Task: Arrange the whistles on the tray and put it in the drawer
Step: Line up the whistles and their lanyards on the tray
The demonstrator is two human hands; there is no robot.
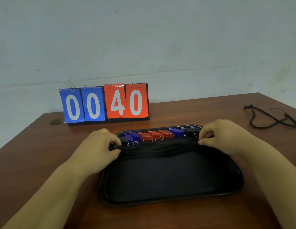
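Each grip is a narrow pinch. The left hand [101, 144] holds one end of a bundle of black cords [160, 148] between thumb and curled fingers, and the right hand [221, 138] does the same at the other end. The cords are drawn into a straight band across the tray [168, 200], probably so they lie flat and gathered rather than tangled among the whistles.

The whistles [153, 135] lie side by side in a row along the tray's far edge, just behind the cords: blue, red and dark ones, with their small rings towards the person. Most of the tray's near part is bare.

Both forearms reach in from the near corners, wrists low and knuckles up, with the hands over the tray's left and right sides.

The tray rests on the brown wooden surface [44, 146]. A flip scoreboard [104, 103] stands behind it, and a loose cord [272, 119] lies well apart at the far right. No drawer is in view.
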